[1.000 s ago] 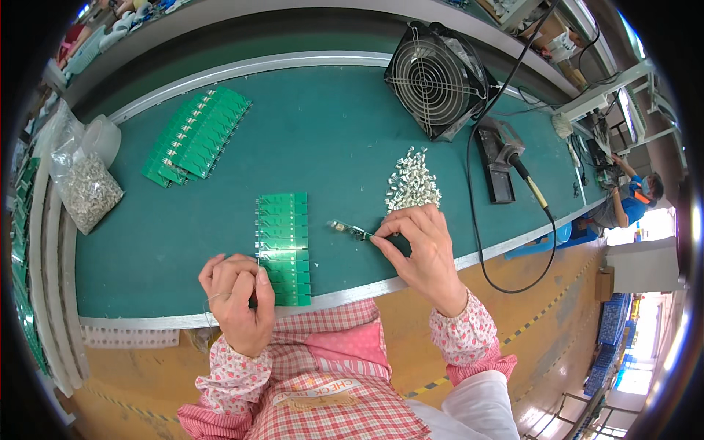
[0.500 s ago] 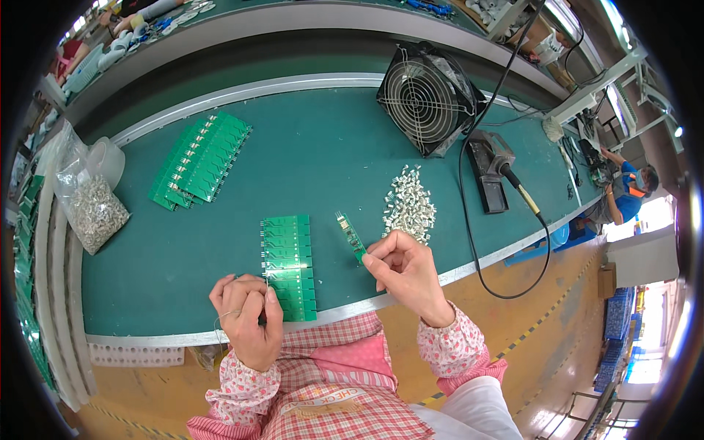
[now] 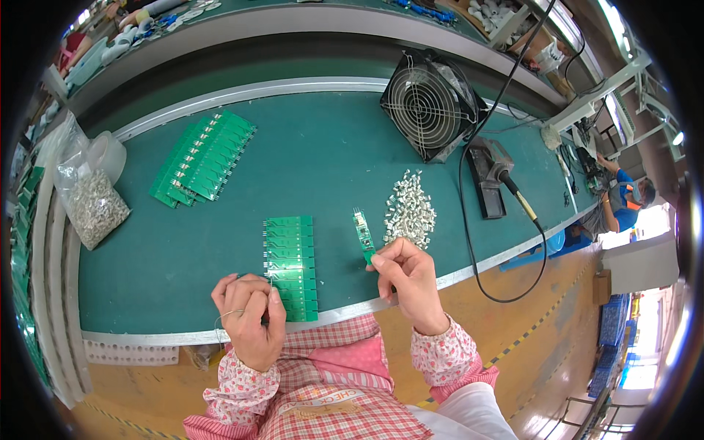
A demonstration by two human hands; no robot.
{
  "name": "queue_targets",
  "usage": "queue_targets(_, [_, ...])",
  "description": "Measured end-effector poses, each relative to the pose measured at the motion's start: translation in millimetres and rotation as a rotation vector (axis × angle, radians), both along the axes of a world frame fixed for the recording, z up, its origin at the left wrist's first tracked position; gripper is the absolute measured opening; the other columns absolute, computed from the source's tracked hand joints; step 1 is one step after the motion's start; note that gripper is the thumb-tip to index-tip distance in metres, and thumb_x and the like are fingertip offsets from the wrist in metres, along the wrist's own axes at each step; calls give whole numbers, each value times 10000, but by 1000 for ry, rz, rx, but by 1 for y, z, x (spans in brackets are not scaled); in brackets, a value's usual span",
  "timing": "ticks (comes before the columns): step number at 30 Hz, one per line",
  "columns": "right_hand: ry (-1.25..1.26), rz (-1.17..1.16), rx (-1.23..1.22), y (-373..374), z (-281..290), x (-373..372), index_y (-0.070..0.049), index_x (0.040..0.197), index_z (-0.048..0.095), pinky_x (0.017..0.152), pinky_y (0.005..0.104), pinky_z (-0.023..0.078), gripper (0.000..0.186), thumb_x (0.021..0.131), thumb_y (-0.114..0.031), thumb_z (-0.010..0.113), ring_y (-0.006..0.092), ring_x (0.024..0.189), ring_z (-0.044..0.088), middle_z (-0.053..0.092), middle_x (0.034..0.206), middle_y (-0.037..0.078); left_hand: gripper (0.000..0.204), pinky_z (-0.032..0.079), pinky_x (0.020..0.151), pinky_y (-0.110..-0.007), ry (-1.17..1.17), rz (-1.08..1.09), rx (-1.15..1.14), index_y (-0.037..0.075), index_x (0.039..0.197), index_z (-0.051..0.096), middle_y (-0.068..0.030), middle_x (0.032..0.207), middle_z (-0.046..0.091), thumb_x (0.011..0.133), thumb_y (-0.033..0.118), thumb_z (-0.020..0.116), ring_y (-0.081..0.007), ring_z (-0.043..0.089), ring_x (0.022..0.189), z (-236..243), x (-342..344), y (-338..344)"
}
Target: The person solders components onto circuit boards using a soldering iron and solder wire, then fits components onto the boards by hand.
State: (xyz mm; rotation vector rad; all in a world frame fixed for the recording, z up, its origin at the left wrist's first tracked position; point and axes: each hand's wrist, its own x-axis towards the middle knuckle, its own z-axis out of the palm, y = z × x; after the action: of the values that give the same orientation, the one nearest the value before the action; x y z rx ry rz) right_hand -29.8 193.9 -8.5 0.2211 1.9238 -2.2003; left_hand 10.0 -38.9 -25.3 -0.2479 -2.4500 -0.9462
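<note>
Between the thumb and fingers of my right hand (image 3: 412, 282) is a narrow green circuit board (image 3: 364, 233), tilted upward and held by its near end. White and dark components show on its face. My left hand (image 3: 251, 315) is closed, fingers curled, around a thin wire (image 3: 219, 320) that loops out beside it; the wire's tip shows near the thumb. Right beside that hand, a panel of joined green circuit boards (image 3: 292, 257) lies near the table's front edge. Just beyond my right hand is a loose pile of small white connectors (image 3: 409, 209).
Stacked circuit board panels (image 3: 209, 158) lie at the back left, near a clear bag of small parts (image 3: 95, 209) and a tape roll (image 3: 108, 158). A black fan (image 3: 429, 106) stands at the back. Right of the pile, a soldering iron (image 3: 519, 198) rests in its stand (image 3: 486, 176), its cable looping forward. A person (image 3: 623, 198) sits far right.
My right hand has shifted slightly right and nearer to me, and the small board in it has turned more upright. My left hand stays almost where it was.
</note>
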Motion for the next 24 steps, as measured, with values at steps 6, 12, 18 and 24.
queue_targets(6, [-46, 4, -79, 0, 4, 2, -22, 884, 569, 434, 198, 392, 123, 932, -103, 648, 45, 510, 526, 670, 839, 88, 111, 390, 950, -463, 5, -6, 18, -7, 730, 533, -87, 816, 581, 827, -8, 585, -255, 594, 829, -1, 1, -1])
queue_targets(12, [-48, 22, -110, -3, 5, 6, -17, 890, 574, 486, 190, 419, 125, 935, -105, 652, 42, 561, 551, 666, 847, 81, 100, 380, 939, -449, 8, -13, 29, 32, 737, 564, -53, 812, 595, 819, 36, 623, -238, 602, 823, -2, 0, -3])
queue_targets(18, [918, -93, 1074, -6, 2, 2, -55, 858, 596, 563, 310, 504, 165, 801, -60, 751, 197, 707, 643, 652, 872, 71, 120, 385, 953, -465, 0, -29, 40, -3, 723, 527, -82, 819, 578, 827, -4, 586, -250, 581, 820, -1, 2, -2])
queue_targets(24, [702, 112, 1312, -7, 4, -5, -78, 827, 600, 547, 372, 483, 167, 754, -42, 746, 254, 640, 610, 622, 875, 67, 118, 385, 956, -460, 4, -30, 51, -5, 725, 525, -86, 819, 579, 827, -12, 584, -253, 575, 823, 1, -1, -1])
